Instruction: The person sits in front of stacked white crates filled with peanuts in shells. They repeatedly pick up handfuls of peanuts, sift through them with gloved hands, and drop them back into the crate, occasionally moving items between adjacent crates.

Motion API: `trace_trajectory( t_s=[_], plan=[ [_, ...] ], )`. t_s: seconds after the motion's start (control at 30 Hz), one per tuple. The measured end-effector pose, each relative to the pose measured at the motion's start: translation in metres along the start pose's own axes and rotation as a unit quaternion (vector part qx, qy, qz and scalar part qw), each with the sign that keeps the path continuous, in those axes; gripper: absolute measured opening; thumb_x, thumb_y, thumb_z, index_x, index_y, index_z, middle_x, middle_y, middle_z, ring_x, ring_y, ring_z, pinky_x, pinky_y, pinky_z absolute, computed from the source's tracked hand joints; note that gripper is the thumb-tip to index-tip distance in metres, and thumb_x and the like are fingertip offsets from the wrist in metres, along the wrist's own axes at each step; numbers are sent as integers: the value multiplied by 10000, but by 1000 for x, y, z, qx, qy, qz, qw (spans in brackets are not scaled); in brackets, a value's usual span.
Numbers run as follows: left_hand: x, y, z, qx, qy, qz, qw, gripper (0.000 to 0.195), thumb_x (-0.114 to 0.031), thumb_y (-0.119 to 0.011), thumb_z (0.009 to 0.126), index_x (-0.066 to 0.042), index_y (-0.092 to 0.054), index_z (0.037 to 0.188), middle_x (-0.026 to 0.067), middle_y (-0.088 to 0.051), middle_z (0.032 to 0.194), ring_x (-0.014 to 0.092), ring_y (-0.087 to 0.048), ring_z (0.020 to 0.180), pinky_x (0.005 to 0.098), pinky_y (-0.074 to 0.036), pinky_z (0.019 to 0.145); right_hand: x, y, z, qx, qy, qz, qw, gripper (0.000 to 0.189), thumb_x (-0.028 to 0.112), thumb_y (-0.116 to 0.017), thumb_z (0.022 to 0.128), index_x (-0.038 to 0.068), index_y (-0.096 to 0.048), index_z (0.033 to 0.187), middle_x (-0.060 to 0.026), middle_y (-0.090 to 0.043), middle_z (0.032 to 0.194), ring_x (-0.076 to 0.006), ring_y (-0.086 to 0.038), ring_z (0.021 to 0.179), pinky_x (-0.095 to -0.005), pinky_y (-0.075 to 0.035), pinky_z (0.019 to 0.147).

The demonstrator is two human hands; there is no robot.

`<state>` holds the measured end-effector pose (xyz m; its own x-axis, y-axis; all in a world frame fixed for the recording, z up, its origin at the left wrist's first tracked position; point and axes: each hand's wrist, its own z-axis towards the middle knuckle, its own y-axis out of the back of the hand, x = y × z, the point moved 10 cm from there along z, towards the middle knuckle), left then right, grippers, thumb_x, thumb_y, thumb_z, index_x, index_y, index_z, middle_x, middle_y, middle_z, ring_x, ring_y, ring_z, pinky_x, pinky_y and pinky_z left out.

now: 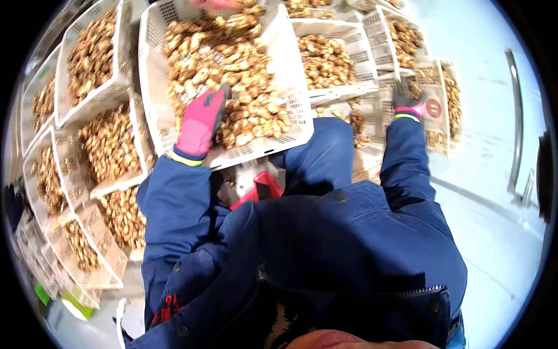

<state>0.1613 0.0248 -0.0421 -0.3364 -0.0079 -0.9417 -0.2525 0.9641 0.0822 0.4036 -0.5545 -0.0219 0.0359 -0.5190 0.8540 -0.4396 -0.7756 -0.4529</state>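
Note:
My left hand [205,113], in a pink glove with dark fingers, rests over the produce in a large white perforated plastic crate [296,113]. This crate holds many small brown-and-cream pieces [242,70] that look like mushrooms. Whether the fingers grip a piece is unclear. My right hand [407,98], gloved the same way, reaches out to a smaller white crate [383,61] on the right. A brown piece [414,89] shows against its fingers; blur hides whether they grip it.
Stacked white crates [126,74] of similar pieces stand on the left, with more behind on the right. Another person's pink glove [216,3] shows at the top. A red object [261,189] is below the large crate. A metal handle [516,126] marks the pale surface at right.

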Motion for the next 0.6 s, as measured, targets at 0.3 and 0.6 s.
trace_trajectory(
  t_s=[0.3, 0.6],
  plan=[
    [-5, 100, -3, -317, -117, -196, 921, 481, -338, -472, 991, 41, -501, 1285, 179, -560, 1266, 241, -563, 1145, 334, -469, 952, -119, -249, -164, 425, 532, -618, 394, 412, 239, -521, 934, 38, -523, 1294, -165, -626, 1189, -265, -600, 1107, -348, -464, 965],
    [-31, 127, -15, -319, -209, -307, 872, 512, -344, -476, 985, 53, -455, 1307, 235, -539, 1265, 291, -559, 1163, 362, -446, 995, -318, -317, -308, 567, 327, -692, 305, 530, 415, -492, 899, 123, -475, 1341, -88, -515, 1340, -263, -463, 1250, -403, -334, 1058]
  ],
)
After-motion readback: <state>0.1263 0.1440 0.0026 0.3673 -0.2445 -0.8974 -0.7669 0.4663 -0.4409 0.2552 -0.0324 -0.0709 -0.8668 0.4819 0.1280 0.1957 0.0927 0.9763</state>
